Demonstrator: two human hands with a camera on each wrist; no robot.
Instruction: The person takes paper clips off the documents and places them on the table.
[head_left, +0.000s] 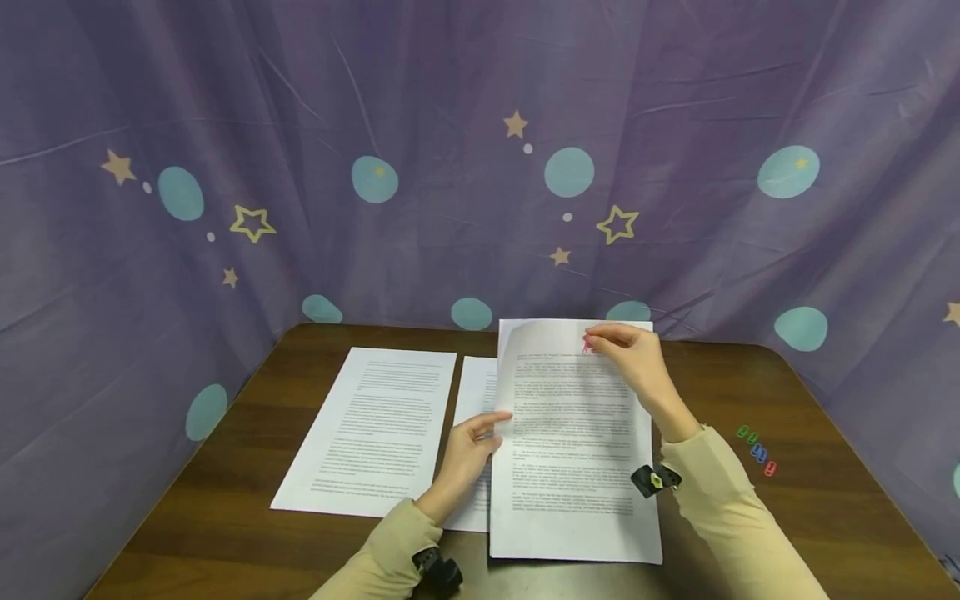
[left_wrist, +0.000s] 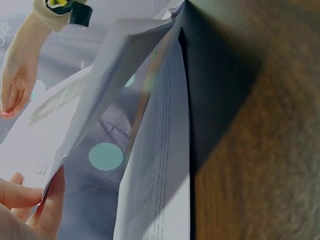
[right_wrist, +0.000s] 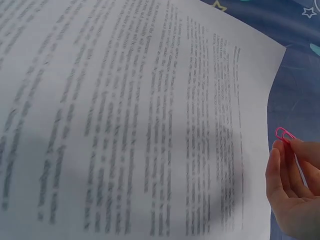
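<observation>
Printed paper stack (head_left: 573, 450), flat white sheets with dense text, lies at lower centre of frame on the dark wood-grain surface (head_left: 825, 500). Left hand (head_left: 468, 454) pinches the stack's left edge, thumb on top, fingers (left_wrist: 20, 195) curled under. Right hand (head_left: 637, 358) sits at the stack's top edge; its fingers (right_wrist: 300, 165) pinch a pink wire paper clip (right_wrist: 284, 135) just beside the page corner. Loose coloured clips (head_left: 757, 450) lie at right; another sheet (head_left: 375, 425) at left.
</observation>
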